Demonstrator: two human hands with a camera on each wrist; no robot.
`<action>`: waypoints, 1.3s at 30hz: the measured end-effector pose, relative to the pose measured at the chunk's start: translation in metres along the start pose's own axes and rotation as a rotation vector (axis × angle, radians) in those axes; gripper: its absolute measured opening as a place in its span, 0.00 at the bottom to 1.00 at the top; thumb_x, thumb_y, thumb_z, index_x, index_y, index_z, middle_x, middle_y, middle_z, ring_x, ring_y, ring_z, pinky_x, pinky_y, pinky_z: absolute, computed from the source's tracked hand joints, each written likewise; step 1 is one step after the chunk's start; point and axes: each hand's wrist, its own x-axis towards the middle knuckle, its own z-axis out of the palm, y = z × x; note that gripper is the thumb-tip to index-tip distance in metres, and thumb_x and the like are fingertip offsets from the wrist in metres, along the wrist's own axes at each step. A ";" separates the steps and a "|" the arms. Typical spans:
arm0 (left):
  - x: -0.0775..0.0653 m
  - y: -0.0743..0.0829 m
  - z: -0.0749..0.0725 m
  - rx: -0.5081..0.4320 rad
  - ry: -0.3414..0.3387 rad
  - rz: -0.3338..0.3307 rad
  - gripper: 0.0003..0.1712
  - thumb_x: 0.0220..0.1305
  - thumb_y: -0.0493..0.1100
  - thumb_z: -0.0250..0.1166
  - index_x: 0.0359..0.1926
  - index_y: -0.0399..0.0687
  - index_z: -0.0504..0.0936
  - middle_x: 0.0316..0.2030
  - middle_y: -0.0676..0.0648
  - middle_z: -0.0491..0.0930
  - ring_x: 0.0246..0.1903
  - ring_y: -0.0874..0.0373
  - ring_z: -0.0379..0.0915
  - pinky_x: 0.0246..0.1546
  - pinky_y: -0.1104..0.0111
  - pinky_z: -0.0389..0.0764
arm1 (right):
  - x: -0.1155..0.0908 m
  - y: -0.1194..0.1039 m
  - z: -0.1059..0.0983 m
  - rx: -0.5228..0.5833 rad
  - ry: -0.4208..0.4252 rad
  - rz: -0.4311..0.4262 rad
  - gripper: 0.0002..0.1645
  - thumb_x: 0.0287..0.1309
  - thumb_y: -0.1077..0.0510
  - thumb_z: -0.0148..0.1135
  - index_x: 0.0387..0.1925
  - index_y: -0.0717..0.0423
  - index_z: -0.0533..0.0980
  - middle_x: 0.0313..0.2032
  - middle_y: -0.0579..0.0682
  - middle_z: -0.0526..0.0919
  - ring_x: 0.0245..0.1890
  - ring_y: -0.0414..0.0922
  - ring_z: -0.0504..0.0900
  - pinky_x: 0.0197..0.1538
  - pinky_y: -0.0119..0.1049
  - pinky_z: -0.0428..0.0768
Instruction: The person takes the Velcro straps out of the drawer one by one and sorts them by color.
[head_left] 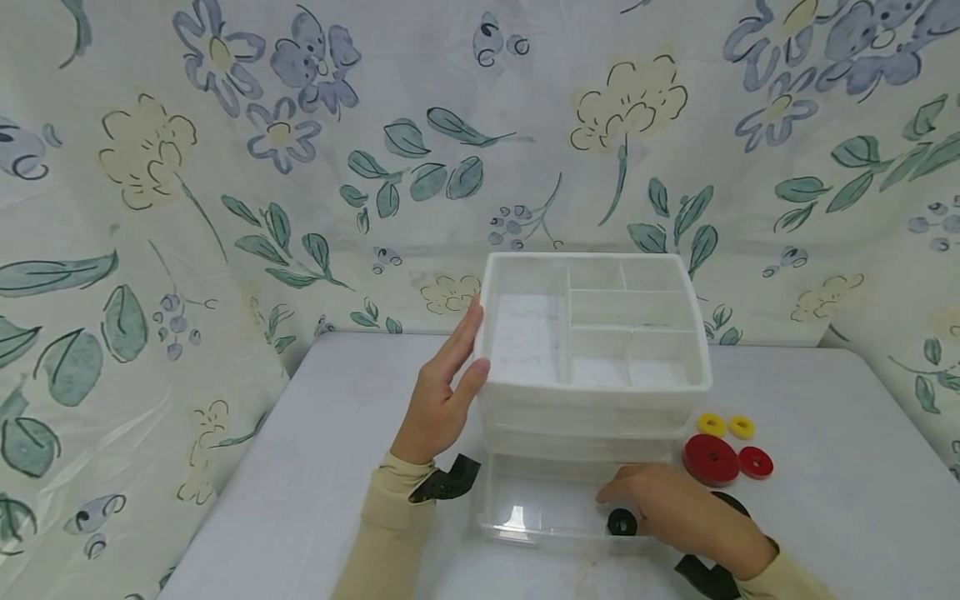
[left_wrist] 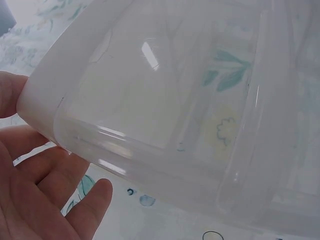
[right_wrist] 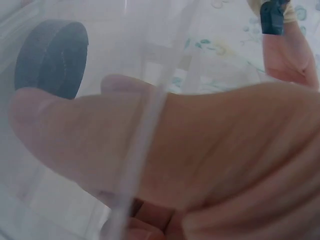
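A white drawer organizer [head_left: 596, 400] stands in the head view, its top divided into compartments. Its clear lower drawer [head_left: 536, 500] is pulled out. My left hand [head_left: 442, 392] rests along the organizer's left side, fingers straight and thumb at the front corner. Inside the drawer, my right hand [head_left: 675, 508] reaches over the right edge. A black ring [head_left: 622, 522] sits in the drawer right beside that hand. In the right wrist view the thumb [right_wrist: 65, 120] overlaps the lower edge of the black ring [right_wrist: 52, 60], seen through the clear wall. The other right fingers are partly hidden.
Right of the organizer on the white table [head_left: 360, 417] lie a large red disc [head_left: 711, 460], a smaller red disc [head_left: 756, 462] and two yellow rings [head_left: 712, 426]. Another black disc [head_left: 731, 502] is partly covered by the right hand. A floral cloth [head_left: 450, 167] hangs behind.
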 end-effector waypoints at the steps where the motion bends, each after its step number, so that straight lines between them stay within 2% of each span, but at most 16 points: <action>1: 0.000 0.000 0.000 0.000 0.000 0.002 0.35 0.74 0.31 0.54 0.78 0.41 0.55 0.78 0.46 0.50 0.77 0.51 0.46 0.73 0.62 0.56 | 0.000 0.000 0.000 -0.006 0.000 -0.004 0.23 0.43 0.69 0.78 0.43 0.47 0.88 0.39 0.41 0.87 0.39 0.40 0.82 0.47 0.44 0.86; 8: 0.000 -0.001 -0.001 0.003 -0.002 -0.004 0.34 0.76 0.33 0.53 0.78 0.41 0.54 0.78 0.47 0.50 0.77 0.50 0.46 0.73 0.62 0.56 | 0.002 0.001 0.001 -0.025 -0.017 0.012 0.21 0.42 0.69 0.80 0.39 0.46 0.88 0.35 0.38 0.85 0.34 0.37 0.78 0.46 0.43 0.85; 14: -0.001 0.001 -0.001 -0.003 -0.009 -0.017 0.33 0.77 0.37 0.53 0.78 0.42 0.54 0.78 0.48 0.50 0.77 0.50 0.46 0.73 0.62 0.56 | 0.004 0.000 0.001 -0.035 -0.046 0.036 0.20 0.41 0.67 0.81 0.36 0.44 0.87 0.33 0.36 0.83 0.34 0.38 0.77 0.45 0.42 0.85; 22: -0.001 0.000 0.000 0.000 -0.002 -0.003 0.35 0.75 0.31 0.54 0.78 0.41 0.54 0.78 0.47 0.50 0.77 0.51 0.47 0.73 0.62 0.56 | 0.004 0.003 0.000 -0.023 -0.056 0.017 0.19 0.41 0.66 0.81 0.35 0.43 0.87 0.33 0.34 0.82 0.34 0.36 0.77 0.45 0.41 0.85; 28: -0.001 0.000 -0.001 0.001 0.000 0.002 0.35 0.74 0.32 0.54 0.78 0.41 0.54 0.78 0.46 0.50 0.77 0.51 0.47 0.73 0.62 0.56 | 0.005 0.004 0.001 -0.012 -0.063 0.030 0.17 0.43 0.64 0.81 0.35 0.43 0.87 0.31 0.34 0.82 0.32 0.35 0.75 0.44 0.39 0.84; 34: -0.001 0.000 0.000 -0.002 -0.001 0.001 0.35 0.74 0.32 0.54 0.78 0.41 0.54 0.78 0.46 0.50 0.77 0.51 0.46 0.73 0.62 0.56 | 0.004 0.004 0.002 0.043 -0.045 0.042 0.16 0.44 0.61 0.81 0.37 0.46 0.87 0.32 0.34 0.83 0.30 0.34 0.74 0.41 0.35 0.84; 39: 0.000 0.000 0.000 -0.006 -0.001 0.007 0.35 0.74 0.31 0.54 0.78 0.40 0.54 0.78 0.46 0.50 0.77 0.50 0.46 0.73 0.61 0.56 | 0.001 0.006 0.002 0.123 -0.026 0.071 0.19 0.44 0.61 0.81 0.41 0.49 0.86 0.36 0.39 0.84 0.28 0.35 0.75 0.38 0.32 0.84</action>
